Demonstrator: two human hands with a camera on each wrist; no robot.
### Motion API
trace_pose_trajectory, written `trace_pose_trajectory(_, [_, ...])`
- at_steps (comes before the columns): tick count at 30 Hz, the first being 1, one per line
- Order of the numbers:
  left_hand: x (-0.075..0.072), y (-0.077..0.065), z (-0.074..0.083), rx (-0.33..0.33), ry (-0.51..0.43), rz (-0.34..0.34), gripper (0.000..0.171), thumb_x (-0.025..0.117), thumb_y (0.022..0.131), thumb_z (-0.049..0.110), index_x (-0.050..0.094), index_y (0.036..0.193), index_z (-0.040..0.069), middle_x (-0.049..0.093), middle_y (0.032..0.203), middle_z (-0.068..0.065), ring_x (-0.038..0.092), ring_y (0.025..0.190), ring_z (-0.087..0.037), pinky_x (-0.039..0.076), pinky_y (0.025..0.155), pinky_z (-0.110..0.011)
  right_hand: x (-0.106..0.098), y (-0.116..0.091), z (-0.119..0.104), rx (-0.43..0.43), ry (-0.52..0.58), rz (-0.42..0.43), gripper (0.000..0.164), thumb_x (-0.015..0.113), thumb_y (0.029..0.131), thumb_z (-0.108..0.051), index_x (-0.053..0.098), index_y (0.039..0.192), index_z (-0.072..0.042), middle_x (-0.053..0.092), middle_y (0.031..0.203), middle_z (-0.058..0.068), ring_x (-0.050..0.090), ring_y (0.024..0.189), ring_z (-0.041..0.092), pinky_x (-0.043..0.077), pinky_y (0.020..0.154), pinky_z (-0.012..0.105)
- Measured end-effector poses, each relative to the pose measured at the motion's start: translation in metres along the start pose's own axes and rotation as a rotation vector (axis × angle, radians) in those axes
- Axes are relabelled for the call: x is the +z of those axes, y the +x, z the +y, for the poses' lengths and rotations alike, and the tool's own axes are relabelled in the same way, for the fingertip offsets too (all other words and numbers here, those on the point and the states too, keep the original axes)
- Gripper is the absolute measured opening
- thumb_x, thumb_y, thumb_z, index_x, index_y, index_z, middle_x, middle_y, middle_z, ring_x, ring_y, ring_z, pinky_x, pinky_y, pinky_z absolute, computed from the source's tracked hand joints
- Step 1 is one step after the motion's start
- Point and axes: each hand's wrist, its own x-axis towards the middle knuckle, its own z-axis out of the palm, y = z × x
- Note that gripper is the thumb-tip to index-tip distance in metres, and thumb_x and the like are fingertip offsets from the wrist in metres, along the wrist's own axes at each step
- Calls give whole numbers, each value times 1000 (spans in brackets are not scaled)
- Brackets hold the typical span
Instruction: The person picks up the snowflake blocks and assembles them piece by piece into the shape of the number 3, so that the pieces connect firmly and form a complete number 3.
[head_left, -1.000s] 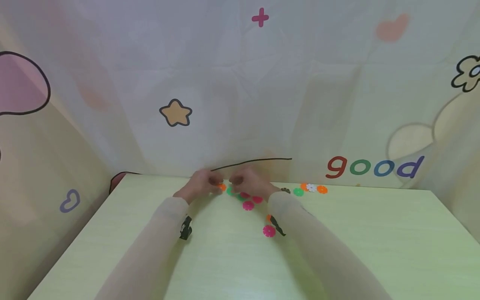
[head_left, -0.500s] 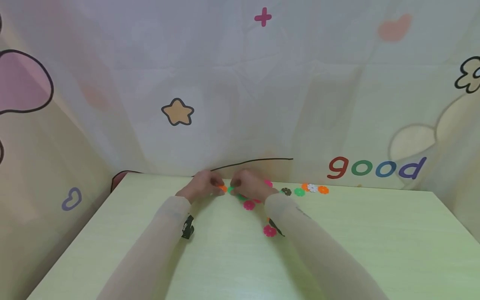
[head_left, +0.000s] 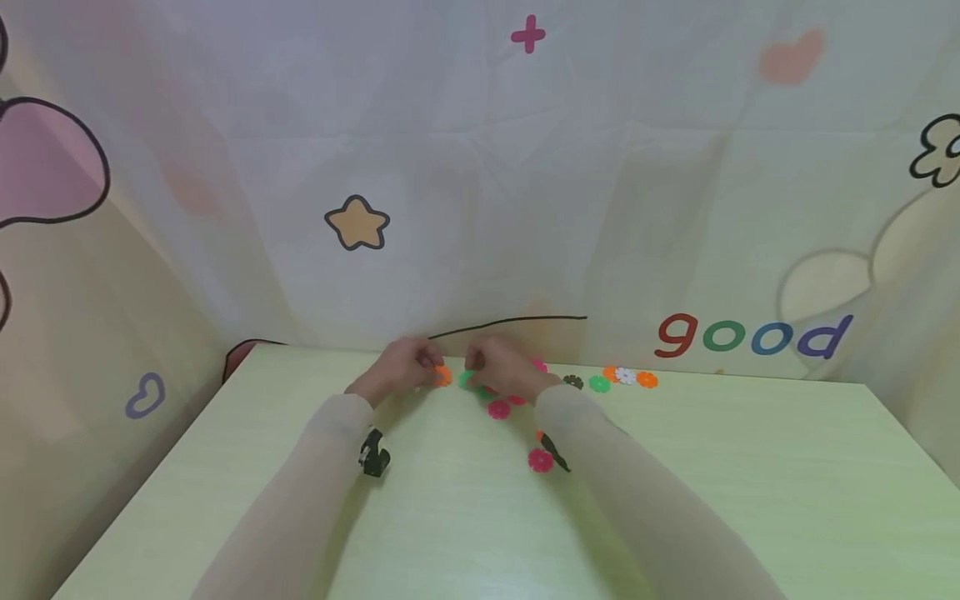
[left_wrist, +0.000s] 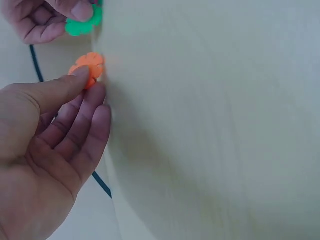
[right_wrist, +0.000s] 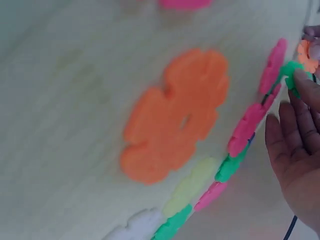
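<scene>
Table below me in the head view, and at its far edge my left hand pinches one orange flower disc while my right hand pinches one green flower disc, just apart from it. Right of my right sleeve, five more: one dark disc, one pale green disc, two loose orange discs with one white disc between!

Left wrist view: my thumb presses the orange one, fingers behind; the green one shows just above.

Over to the right wrist view: thumb and fingers narrow on green, one blurred orange piece looming large, one yellowish disc below it, and pink discs too overlapped to count.
</scene>
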Motion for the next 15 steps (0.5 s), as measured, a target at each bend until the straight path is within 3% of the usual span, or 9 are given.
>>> trace_pose_trajectory(6, [-2, -8, 2, 42, -155, 46, 26, 66, 94, -6, 72, 119, -6, 74, 92, -13, 72, 81, -31, 61, 71, -32, -10, -11, 0, -53, 164, 44, 12, 74, 97, -1, 69, 108, -2, 70, 98, 6, 64, 90, 21, 57, 84, 33])
trace_pose_trajectory(11, [0, -20, 10, 26, -321, 96, 26, 68, 98, -3, 72, 123, -7, 75, 99, -15, 73, 98, -41, 64, 82, -38, -17, -22, 2, -83, 221, 115, 10, 75, 98, -3, 73, 109, -4, 72, 100, 4, 66, 95, 21, 57, 91, 35])
trace_pose_trajectory(15, [2, -28, 20, 13, -427, 125, 26, 69, 100, 2, 72, 124, -6, 77, 109, -16, 71, 107, -45, 63, 87, -38, -22, -33, 3, -95, 266, 171, 12, 74, 100, -5, 72, 112, -5, 72, 103, 4, 68, 99, 26, 60, 89, 35])
